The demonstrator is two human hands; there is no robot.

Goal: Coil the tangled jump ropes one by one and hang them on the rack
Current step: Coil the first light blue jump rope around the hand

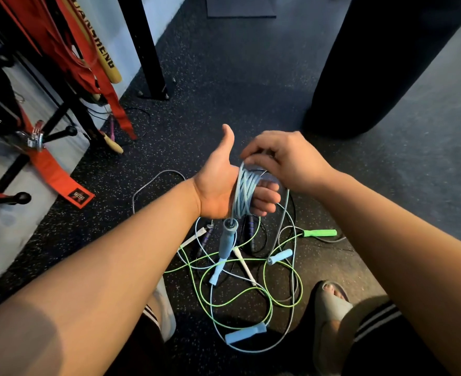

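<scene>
- Head view: left hand held palm up, thumb raised; its fingers curl round a pale blue jump rope wound in several turns about the palm.
- Blue handle hangs just below that hand.
- Right hand pinches the same rope at the top of the coil, fingers narrow.
- Tangle of other ropes on the floor, near, between the feet; green handle to the right.
- Rack far left, carrying orange straps.
</scene>
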